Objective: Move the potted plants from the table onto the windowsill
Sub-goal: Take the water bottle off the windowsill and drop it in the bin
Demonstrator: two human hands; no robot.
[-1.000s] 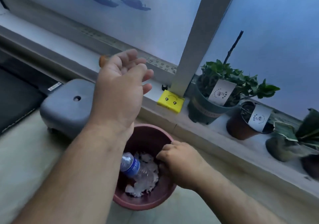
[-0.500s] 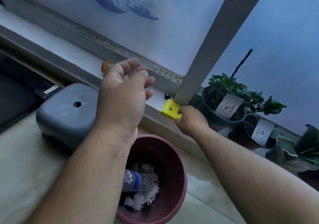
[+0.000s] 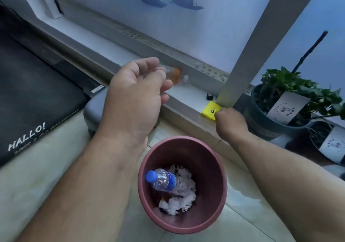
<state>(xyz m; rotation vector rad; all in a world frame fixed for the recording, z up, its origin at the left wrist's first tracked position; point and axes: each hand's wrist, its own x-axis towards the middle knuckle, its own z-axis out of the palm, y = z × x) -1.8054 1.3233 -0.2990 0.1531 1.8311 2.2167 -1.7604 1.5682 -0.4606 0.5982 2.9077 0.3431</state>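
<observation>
At the bottom centre of the frame a red bin (image 3: 183, 221) holds a plastic bottle (image 3: 164, 181) and crumpled paper. Above it, left of centre, the left hand (image 3: 135, 100) hangs loosely curled, grasping nothing. At centre right the right hand (image 3: 230, 120) pinches a yellow block (image 3: 209, 110) on the windowsill (image 3: 186, 94) — potted plants (image 3: 280, 100) already stand there, at the right edge.

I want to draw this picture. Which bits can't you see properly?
Head view only:
- Small orange thing on the windowsill: blurred, partly behind the left hand.
- Yellow block: right hand covers a corner.
- Right-hand pot: cut off by the picture edge.
- Stool: mostly behind the left arm.
</observation>
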